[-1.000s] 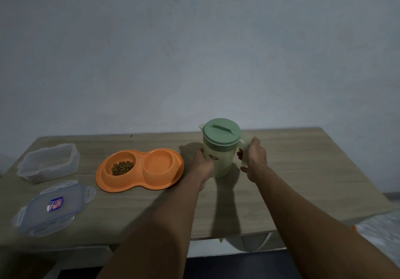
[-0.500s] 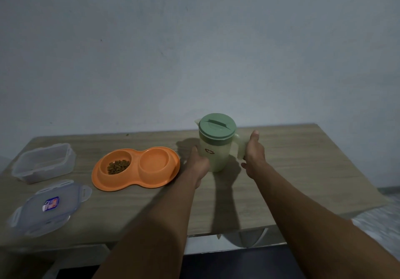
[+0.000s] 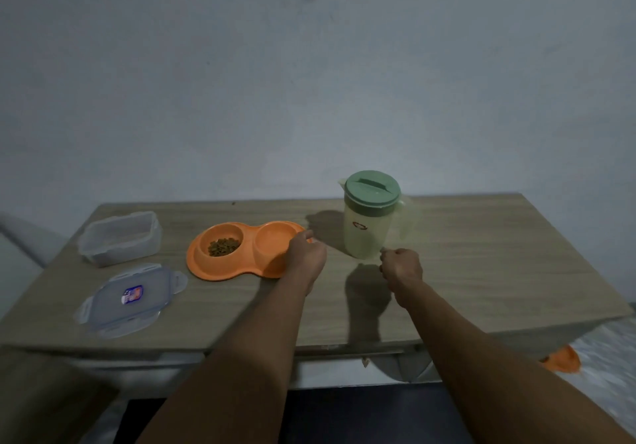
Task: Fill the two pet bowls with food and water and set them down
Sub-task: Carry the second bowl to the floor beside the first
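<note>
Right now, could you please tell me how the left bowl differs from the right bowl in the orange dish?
The left bowl holds brown kibble; the right bowl shows none, and water cannot be told. The left hand covers the right bowl's near edge; the left bowl is untouched. Both are round, orange wells of one dish.

Left hand (image 3: 304, 254) and right hand (image 3: 401, 266) — both bare. Forearms (image 3: 247, 357) uncovered from wrist to frame edge — long, tapering toward the wrists.
</note>
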